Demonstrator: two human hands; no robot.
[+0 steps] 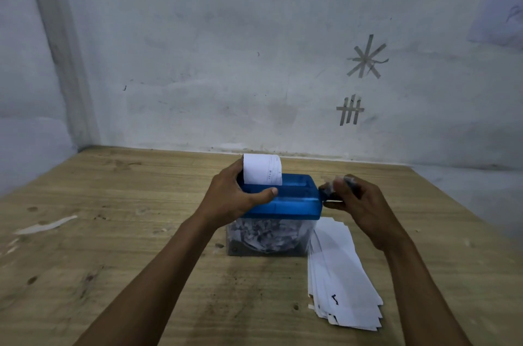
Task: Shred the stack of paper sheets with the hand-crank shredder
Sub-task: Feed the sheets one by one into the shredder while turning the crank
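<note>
Braced the blue-lidded, clear-binned plastic hand-crank shredder [285, 200] with the left hand [230, 200], fingers [234, 173] curled over its top beside the white sheet [262, 169] standing in its slot. Pinched the dark crank [328, 191] on its right side between fingers of the blurred right hand [362, 205], white paper stack [342, 275] lying just right of its base. Probably risked a skewed, jammed sheet from crooked feeding, or a tipped shredder from hard cranking.

Blurred crank [326, 193] (in right hand [365, 211])
</note>
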